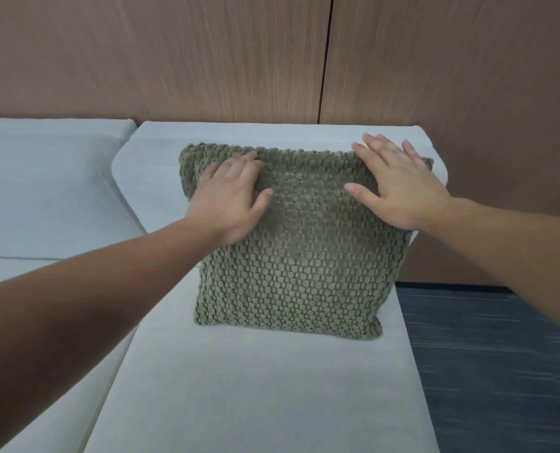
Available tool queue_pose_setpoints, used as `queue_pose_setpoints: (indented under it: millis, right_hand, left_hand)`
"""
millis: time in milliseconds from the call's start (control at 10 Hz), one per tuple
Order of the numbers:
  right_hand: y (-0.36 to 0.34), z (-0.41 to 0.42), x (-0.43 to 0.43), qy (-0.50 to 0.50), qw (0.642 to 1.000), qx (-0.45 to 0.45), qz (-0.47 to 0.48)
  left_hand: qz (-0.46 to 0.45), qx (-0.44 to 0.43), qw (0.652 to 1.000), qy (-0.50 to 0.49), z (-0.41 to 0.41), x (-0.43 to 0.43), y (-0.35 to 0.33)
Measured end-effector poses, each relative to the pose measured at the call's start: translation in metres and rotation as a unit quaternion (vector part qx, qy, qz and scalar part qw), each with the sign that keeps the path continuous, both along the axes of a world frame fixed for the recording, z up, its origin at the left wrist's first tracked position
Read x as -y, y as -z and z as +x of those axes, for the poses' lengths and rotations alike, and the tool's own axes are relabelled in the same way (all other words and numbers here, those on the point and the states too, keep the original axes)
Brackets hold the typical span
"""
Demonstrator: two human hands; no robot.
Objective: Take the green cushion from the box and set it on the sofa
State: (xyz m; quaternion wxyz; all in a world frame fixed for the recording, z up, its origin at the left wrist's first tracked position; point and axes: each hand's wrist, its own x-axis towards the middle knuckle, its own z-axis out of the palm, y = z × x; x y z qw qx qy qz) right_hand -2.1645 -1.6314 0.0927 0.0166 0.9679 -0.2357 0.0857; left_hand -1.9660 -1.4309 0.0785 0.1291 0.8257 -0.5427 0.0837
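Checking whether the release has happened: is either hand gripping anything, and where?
Nothing is gripped. Left hand and right hand lie flat, fingers spread, on the green cushion's upper face as it leans on the sofa.

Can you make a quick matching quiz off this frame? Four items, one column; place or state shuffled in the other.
Items
1. green cushion
2. left hand
3. right hand
4. wood-panel wall

Places or states
A. flat on the cushion's upper right corner
B. behind the sofa
C. flat on the cushion's upper left part
D. propped against the sofa's back, bottom edge on the seat

Pairs: 1-D, 2-C, 3-A, 4-B
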Motion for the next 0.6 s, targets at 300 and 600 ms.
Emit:
queue_pose_setpoints:
  millis: [300,600]
  right_hand:
    - [0.025,-0.025,-0.066,-0.014,0.986,0.031,0.163]
    - [-0.052,-0.057,-0.118,0.080,0.910,0.112,0.392]
  left_hand:
    - [0.011,-0.064,0.998,0.005,-0.046,-0.021,0.015]
    - [-0.005,-0.234,0.970,-0.070,-0.105,-0.053,-0.058]
